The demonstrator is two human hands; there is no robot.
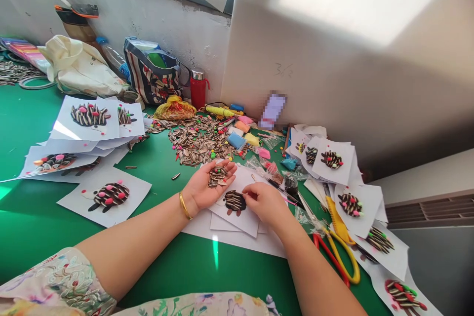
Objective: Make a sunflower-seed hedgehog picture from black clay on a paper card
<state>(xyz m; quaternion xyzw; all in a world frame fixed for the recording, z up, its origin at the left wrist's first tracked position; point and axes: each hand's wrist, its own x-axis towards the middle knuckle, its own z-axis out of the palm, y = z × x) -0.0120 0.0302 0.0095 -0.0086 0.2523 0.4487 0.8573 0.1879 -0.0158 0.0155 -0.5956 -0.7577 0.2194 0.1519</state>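
My left hand (205, 188) is turned palm up, slightly cupped, and holds a small heap of striped sunflower seeds (217, 176) with a green bit among them. Just right of it, my right hand (267, 203) is closed in a pinch at the right edge of a hedgehog picture (234, 201). What sits between those fingertips is too small to make out. The hedgehog has a dark body with rows of seeds pressed into it and brown feet. It is on a white paper sheet (250, 224) lying over other sheets.
A big pile of seeds (200, 138) spreads behind my hands, near coloured clay packets (237, 140). Finished hedgehog cards (105, 195) lie left, more cards (335, 160) right. Scissors (342, 256) and a yellow serrated tool (336, 219) lie by my right forearm. A red flask (198, 90) stands behind.
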